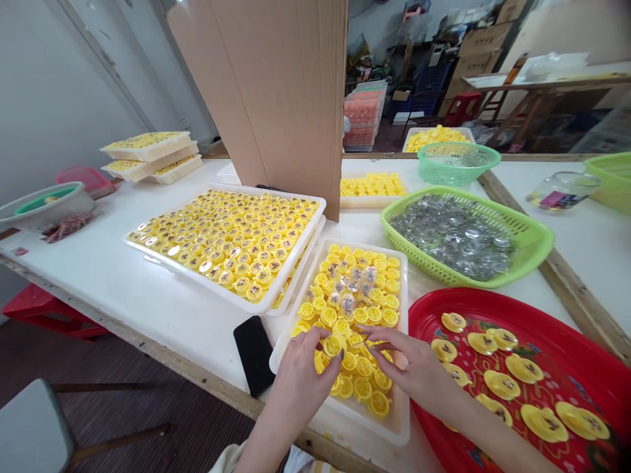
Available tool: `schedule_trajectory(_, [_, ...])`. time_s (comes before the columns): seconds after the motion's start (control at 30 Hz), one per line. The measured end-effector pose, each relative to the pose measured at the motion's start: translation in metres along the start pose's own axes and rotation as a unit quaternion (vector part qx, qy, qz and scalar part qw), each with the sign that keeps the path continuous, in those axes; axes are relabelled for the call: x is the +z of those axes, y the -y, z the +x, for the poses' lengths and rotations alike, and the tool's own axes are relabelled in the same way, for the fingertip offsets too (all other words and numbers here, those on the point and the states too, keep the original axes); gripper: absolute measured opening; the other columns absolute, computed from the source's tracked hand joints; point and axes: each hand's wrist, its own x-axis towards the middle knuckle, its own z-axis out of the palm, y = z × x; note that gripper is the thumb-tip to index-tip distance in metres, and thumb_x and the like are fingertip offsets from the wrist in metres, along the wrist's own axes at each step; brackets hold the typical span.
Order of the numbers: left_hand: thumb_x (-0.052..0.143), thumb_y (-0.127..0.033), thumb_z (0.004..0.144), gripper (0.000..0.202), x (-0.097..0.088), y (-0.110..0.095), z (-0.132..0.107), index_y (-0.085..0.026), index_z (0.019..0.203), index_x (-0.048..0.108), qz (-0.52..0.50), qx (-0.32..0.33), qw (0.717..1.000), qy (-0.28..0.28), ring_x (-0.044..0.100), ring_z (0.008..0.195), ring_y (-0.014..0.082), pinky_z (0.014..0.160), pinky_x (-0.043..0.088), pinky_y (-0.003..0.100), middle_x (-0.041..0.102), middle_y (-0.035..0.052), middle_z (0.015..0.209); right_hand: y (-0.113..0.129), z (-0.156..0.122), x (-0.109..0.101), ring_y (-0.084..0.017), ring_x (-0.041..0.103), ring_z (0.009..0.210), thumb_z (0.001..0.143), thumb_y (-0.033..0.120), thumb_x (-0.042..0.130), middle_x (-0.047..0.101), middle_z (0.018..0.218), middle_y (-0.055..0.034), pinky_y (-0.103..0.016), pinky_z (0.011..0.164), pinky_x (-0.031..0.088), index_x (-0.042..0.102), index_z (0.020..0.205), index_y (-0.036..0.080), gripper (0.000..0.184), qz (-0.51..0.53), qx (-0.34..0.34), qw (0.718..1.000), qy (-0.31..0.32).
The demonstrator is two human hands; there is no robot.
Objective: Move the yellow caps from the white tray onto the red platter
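My left hand (306, 368) pinches a yellow round plastic piece (332, 345) between thumb and fingers, its hollow side facing up. Just to the right, my right hand (411, 364) has thumb and fingers closed together; whatever is between its fingertips is too small to make out. Both hands are over a white tray (405, 420) filled with similar yellow pieces (363, 387). On the pieces in the middle of that tray lies a heap of small clear discs with printed pictures (352, 289).
A red tray (493, 302) with finished-looking yellow pieces stands right. Behind it is a green basket (535, 240) of clear plastic parts. Left are a large full tray (276, 305) and a black phone (253, 355). A cardboard sheet (290, 98) stands upright behind.
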Motion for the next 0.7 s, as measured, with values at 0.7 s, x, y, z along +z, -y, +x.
schedule_trajectory(0.7, [0.058,-0.02,0.091,0.015,-0.006,-0.034,0.0,-0.02,0.105,0.064,-0.295,0.045,0.932,0.208,0.057,0.091,0.0159,0.083,0.045,0.026,0.062,0.0019,0.096,0.03,-0.046,-0.005,-0.023,0.05,0.13,0.08,-0.005,0.053,0.052,0.141,-0.0141,-0.034,0.1,0.053,0.045,0.137,0.008,0.06,-0.053,-0.195,0.975,-0.091])
